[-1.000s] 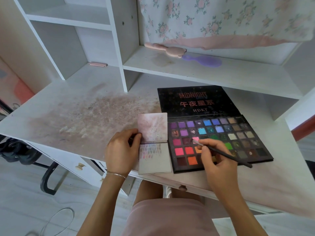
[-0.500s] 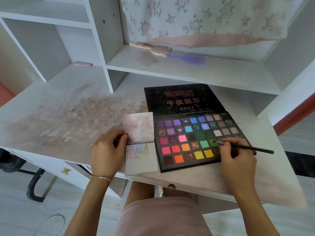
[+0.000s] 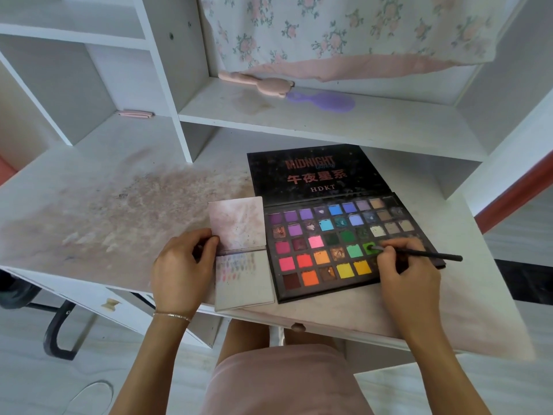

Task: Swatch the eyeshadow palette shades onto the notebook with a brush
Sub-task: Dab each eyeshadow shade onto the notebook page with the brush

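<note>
Palette [image 3: 329,250]: open, flat near the front edge of the tabletop [image 3: 89,190], lid laid back toward the shelf.
Notebook [image 3: 242,259]: open, touching the palette's left side; faint swatch rows on the near page.
Brush [image 3: 419,253]: long axis runs left to right, tip in a green pan on the palette's right part, handle pointing toward the right edge.
Right hand [image 3: 404,271]: fingers pinch the brush near its tip.
Left hand [image 3: 179,265]: fingers curled at the notebook's left edge by the spine, steadying it; thumb on the upper page.
Key relation: the swatch page lies left of the brush tip, across the palette; the right hand must carry the brush there.
</note>
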A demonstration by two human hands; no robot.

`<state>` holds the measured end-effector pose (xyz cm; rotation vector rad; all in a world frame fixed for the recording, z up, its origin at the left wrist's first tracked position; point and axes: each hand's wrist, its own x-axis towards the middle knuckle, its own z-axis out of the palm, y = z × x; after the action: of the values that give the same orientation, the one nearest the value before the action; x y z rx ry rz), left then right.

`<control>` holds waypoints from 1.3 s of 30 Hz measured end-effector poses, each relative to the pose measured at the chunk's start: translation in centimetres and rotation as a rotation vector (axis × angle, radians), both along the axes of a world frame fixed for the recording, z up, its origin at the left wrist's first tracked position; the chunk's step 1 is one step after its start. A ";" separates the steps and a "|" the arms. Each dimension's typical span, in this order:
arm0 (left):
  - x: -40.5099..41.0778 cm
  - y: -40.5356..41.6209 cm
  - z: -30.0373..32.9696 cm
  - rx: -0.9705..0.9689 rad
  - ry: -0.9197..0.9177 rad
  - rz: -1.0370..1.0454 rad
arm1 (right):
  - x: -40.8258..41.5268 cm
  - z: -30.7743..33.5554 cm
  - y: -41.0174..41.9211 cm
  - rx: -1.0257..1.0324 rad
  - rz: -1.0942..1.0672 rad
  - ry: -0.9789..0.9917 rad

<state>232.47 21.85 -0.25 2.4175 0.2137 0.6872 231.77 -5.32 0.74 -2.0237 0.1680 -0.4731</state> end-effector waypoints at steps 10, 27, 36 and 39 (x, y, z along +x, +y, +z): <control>-0.1 0.0 0.1 -0.010 0.005 -0.003 | 0.1 0.1 0.0 0.025 -0.005 0.018; -0.1 -0.1 0.1 -0.021 0.016 0.010 | -1.8 0.7 5.1 0.130 0.318 -0.029; -0.2 0.0 0.1 -0.017 0.020 0.001 | -1.6 0.4 9.9 0.031 0.506 0.020; -0.1 0.0 0.1 -0.025 0.030 0.000 | -1.6 0.6 10.2 -0.003 0.522 0.029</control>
<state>232.37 21.86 -0.17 2.4055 0.2328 0.6449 230.20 4.85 1.38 -1.9802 -0.3388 -0.1120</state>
